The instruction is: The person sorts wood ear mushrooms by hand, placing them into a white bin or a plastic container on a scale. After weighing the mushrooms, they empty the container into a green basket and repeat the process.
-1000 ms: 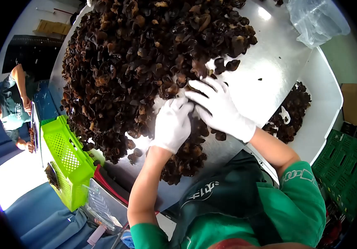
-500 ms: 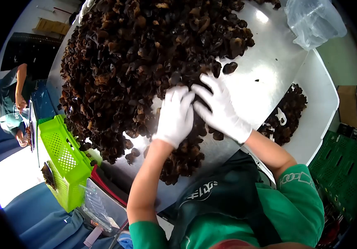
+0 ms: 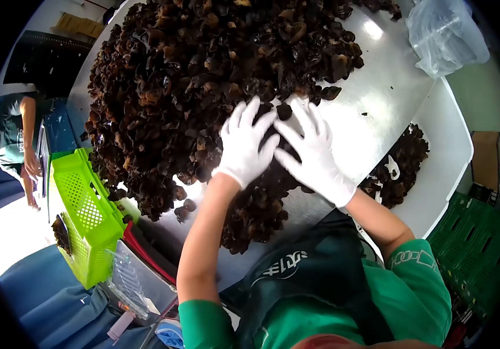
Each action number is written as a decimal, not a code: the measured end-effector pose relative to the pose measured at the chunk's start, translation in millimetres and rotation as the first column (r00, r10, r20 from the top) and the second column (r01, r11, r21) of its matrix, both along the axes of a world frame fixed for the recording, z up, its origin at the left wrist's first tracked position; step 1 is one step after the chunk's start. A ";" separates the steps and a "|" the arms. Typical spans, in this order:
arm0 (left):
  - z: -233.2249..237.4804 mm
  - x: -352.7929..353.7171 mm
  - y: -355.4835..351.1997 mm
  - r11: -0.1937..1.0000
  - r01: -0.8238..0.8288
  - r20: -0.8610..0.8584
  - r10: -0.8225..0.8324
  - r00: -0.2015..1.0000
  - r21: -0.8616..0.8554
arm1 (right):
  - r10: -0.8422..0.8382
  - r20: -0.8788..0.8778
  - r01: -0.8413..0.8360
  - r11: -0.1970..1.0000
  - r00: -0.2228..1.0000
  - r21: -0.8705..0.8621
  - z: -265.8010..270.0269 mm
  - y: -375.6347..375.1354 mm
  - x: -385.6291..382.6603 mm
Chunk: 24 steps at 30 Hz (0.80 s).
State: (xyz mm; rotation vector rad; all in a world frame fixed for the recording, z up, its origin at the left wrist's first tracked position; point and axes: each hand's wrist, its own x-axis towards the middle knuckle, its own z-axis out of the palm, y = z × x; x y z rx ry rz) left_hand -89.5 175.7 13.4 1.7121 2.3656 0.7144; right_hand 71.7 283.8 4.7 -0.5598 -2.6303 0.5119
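A large heap of dark brown wood ear mushrooms (image 3: pixel 163 99) covers much of a shiny metal table (image 3: pixel 372 87). My left hand (image 3: pixel 244 142), in a white glove, lies over the heap's near right edge with its fingers spread. Beside it, my gloved right hand (image 3: pixel 314 148) is also spread, its fingers at the edge of the heap. Both thumbs point toward each other over the mushrooms. A smaller pile of wood ears (image 3: pixel 256 221) lies nearer my apron, below my left hand. Neither hand grips anything that I can see.
On the right, a white bin (image 3: pixel 447 128) holds more mushrooms and white scraps. A clear plastic bag (image 3: pixel 447 35) hangs above it. Green crates (image 3: pixel 477 238) stand at lower right. A lime-green basket (image 3: pixel 87 215) is at left, near another person (image 3: pixel 17 134).
Both hands have moved slightly away from my body, and their fingers are spread wider. The other person's arm has lowered.
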 end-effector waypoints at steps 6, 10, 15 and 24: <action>38.9 44.7 -103.0 0.993 -0.075 0.150 0.088 0.985 -0.094 | 0.343 0.008 -0.332 0.917 0.939 -0.222 10.6 -77.4 27.4; 43.7 70.4 -161.1 0.973 -0.216 0.059 0.221 0.973 -0.080 | 0.520 -0.038 -0.517 0.835 0.853 -0.188 12.7 -96.4 21.4; 43.0 109.5 -185.4 0.927 -0.370 -0.012 0.370 0.929 -0.062 | 0.643 -0.126 -0.655 0.734 0.755 -0.180 17.4 -84.1 20.9; 12.3 186.7 -250.4 0.774 -0.633 -0.070 0.631 0.772 -0.009 | 0.330 0.012 -0.318 0.917 0.944 -0.242 6.3 -50.6 81.9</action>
